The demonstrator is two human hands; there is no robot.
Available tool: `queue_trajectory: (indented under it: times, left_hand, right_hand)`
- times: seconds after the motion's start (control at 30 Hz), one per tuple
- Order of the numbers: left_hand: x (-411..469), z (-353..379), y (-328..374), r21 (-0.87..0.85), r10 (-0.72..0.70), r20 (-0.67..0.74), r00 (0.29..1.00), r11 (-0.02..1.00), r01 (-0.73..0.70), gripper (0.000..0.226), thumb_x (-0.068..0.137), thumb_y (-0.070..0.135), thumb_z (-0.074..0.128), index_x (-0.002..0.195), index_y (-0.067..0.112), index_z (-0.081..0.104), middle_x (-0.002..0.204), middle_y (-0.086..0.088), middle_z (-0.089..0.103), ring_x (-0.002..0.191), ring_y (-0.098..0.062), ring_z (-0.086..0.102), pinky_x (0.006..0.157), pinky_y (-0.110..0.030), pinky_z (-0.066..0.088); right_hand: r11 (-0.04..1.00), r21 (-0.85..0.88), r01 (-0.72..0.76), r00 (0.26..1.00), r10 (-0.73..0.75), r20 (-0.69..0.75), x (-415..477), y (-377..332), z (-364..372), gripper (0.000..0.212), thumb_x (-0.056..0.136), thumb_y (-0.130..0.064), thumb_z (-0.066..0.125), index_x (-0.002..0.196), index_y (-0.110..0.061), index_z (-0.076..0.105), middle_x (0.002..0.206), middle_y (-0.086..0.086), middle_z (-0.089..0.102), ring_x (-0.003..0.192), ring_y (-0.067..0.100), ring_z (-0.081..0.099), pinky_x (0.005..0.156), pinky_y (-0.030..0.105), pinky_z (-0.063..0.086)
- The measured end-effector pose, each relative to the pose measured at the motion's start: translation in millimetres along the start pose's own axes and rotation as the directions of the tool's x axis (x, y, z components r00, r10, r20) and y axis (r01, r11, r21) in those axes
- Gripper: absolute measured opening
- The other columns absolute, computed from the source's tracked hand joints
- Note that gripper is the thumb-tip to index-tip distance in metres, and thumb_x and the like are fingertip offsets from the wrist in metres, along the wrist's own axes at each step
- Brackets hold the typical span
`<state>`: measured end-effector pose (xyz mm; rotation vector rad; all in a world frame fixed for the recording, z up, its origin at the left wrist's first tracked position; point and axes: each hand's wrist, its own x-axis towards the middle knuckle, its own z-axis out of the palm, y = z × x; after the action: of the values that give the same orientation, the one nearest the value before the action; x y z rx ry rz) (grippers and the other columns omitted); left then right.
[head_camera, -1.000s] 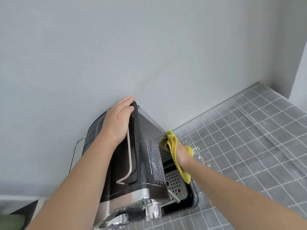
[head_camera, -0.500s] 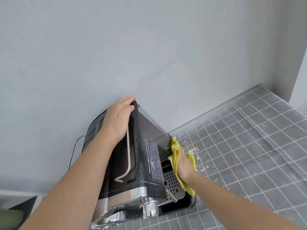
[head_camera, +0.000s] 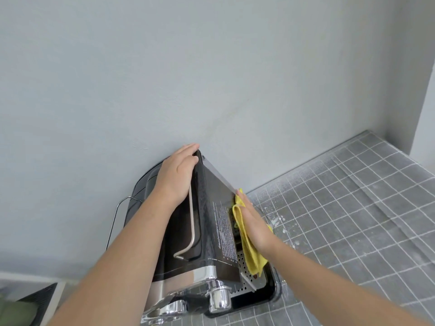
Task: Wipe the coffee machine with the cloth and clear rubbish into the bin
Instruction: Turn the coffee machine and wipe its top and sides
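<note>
Grey wall point(head_camera: 164, 78) is seen behind, meeting the grey tiled bench point(head_camera: 353, 220) at the back edge. The black-and-chrome coffee machine point(head_camera: 211, 222) is set on the bench close against the wall, viewed from above and behind its top.

The left hand point(head_camera: 176, 177) is laid flat on the machine's top, fingers straight and reaching the rear edge, nothing gripped. A bent metal rail point(head_camera: 191, 224) is seen just beside it on the top panel.

The right hand point(head_camera: 254, 224) is held flat with fingers straight, palm pressed to the yellow cloth point(head_camera: 249, 255). The cloth is sandwiched between palm and the machine's right side panel; it is not clenched, and its loose end is draped down over the perforated drip tray point(head_camera: 247, 269).

A chrome knob point(head_camera: 219, 297) is seen at the machine's near end. White specks point(head_camera: 280, 220) are scattered on the bench just right of the hand.
</note>
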<state>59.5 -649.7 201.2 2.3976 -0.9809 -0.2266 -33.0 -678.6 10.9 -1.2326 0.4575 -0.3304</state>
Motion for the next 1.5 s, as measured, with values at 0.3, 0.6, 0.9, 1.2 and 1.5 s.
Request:
queue_trajectory:
  times: [0.3, 0.6, 0.9, 1.2, 1.5]
  left_hand:
    - [2, 0, -3, 0.022, 0.010, 0.005, 1.000, 1.000, -0.010, 0.042, 0.096, 0.008, 0.040, 0.136, 0.011, 0.051, 0.147, 0.001, 0.045, 0.138, -0.008, 0.035, 0.118, -0.026, 0.021]
    - [1, 0, -2, 0.042, 0.004, 0.008, 1.000, 0.999, -0.004, 0.044, 0.096, 0.007, 0.037, 0.138, 0.010, 0.049, 0.149, 0.000, 0.042, 0.140, -0.009, 0.033, 0.119, -0.026, 0.019]
    - [4, 0, -6, 0.092, 0.023, 0.038, 0.999, 0.995, -0.026, 0.046, 0.096, 0.005, 0.033, 0.141, 0.008, 0.044, 0.152, -0.001, 0.037, 0.142, -0.009, 0.028, 0.119, -0.023, 0.015]
    - [3, 1, -5, 0.060, 0.019, 0.021, 1.000, 0.998, -0.020, 0.045, 0.095, 0.004, 0.035, 0.139, 0.005, 0.046, 0.151, -0.005, 0.039, 0.142, -0.012, 0.031, 0.120, -0.029, 0.018]
    - [4, 0, -7, 0.079, 0.041, 0.012, 0.999, 0.996, -0.041, 0.046, 0.096, 0.004, 0.033, 0.140, 0.006, 0.045, 0.151, -0.003, 0.038, 0.142, -0.011, 0.030, 0.120, -0.029, 0.018]
  right_hand:
    - [0.957, 0.051, 0.285, 0.958, -0.285, -0.015, -7, -71, 30, 0.052, 0.099, -0.033, 0.025, 0.147, -0.034, 0.007, 0.155, -0.018, 0.008, 0.143, -0.001, 0.002, 0.117, 0.026, 0.003]
    - [0.997, 0.004, 0.073, 0.997, -0.073, 0.009, 29, -67, 16, 0.049, 0.101, -0.034, 0.023, 0.149, -0.030, 0.012, 0.157, -0.011, 0.012, 0.145, 0.009, 0.006, 0.120, 0.036, 0.004]
    - [0.935, -0.018, 0.354, 0.934, -0.353, 0.047, -91, -73, 38, 0.053, 0.094, -0.042, 0.020, 0.142, -0.048, 0.000, 0.145, -0.042, -0.003, 0.134, -0.020, -0.008, 0.111, 0.009, -0.002]
    - [0.981, 0.021, 0.193, 0.981, -0.192, -0.024, 20, -97, 28, 0.048, 0.101, -0.028, 0.026, 0.148, -0.027, 0.016, 0.157, -0.010, 0.015, 0.145, 0.006, 0.007, 0.120, 0.033, 0.005]
    - [0.935, 0.004, 0.356, 0.935, -0.356, -0.014, -78, -58, 39, 0.054, 0.090, -0.056, 0.021, 0.144, -0.047, 0.015, 0.150, -0.036, 0.008, 0.139, -0.013, 0.000, 0.114, 0.022, 0.004]
